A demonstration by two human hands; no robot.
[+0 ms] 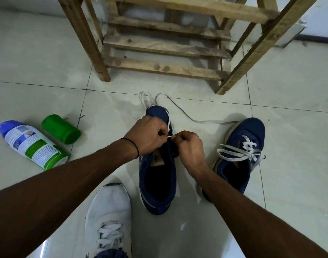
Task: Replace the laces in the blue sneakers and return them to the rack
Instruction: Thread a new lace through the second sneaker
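Pinching the lace tip (pixel 169 136) with my left hand (pixel 150 135) and right hand (pixel 189 148), I hold both over the blue sneaker (pixel 157 180), which lies on the floor (pixel 48 75), toe pointing toward the rack (pixel 165 69).

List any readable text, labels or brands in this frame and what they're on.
Nothing legible.
Spray can: label print too small and blurred.
Middle blue sneaker, insole: dark logo mark, unreadable.
Green cap: no text visible.
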